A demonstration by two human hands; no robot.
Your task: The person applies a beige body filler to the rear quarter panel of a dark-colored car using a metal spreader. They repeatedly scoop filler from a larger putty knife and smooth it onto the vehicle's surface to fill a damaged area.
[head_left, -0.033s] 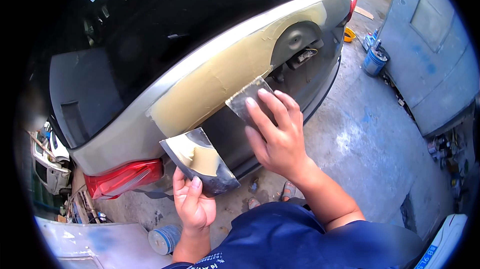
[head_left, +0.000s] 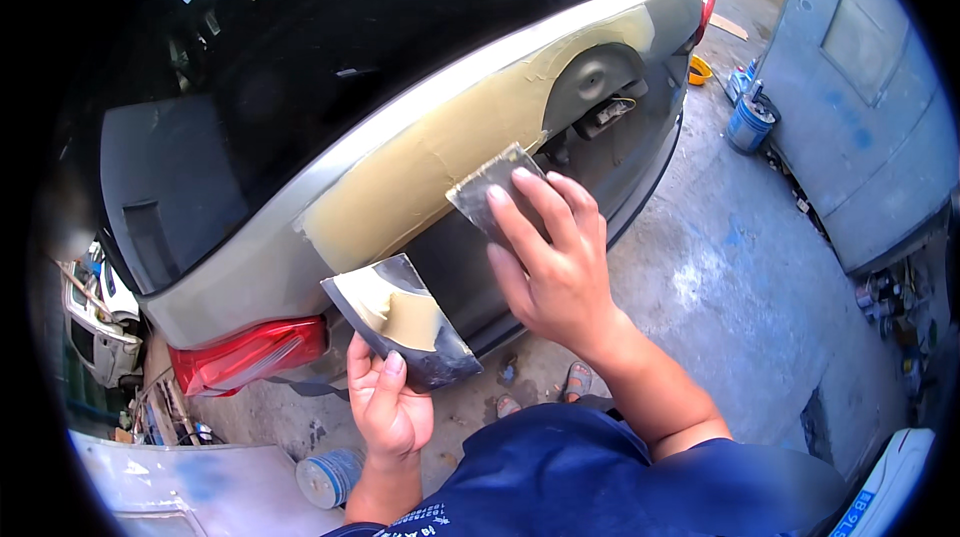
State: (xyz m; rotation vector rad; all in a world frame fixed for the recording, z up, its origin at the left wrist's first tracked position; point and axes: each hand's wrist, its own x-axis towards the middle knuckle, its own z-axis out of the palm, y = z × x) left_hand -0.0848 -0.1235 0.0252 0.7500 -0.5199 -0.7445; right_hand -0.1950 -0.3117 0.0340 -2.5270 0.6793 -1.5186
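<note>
L hand (head_left: pixel 390 402): half curled; near edge of dark bent sheet (head_left: pixel 447 362) is pinched b/w thumb & fingers.
Paste (head_left: pixel 410 322): cream blob, held up on the sheet, just past L fingers.
R hand (head_left: pixel 555 262): fingers part bent, a bit spread; flat gray scraper (head_left: pixel 478 195) is gripped. Touch w/ tan patch (head_left: pixel 430 152) can't be told.
Car (head_left: pixel 230 287): silver, w/ the patch, seen past both hands.
Red light (head_left: pixel 250 352): on car, left of L hand.
Blue pail (head_left: pixel 748 125): well right of R hand.
</note>
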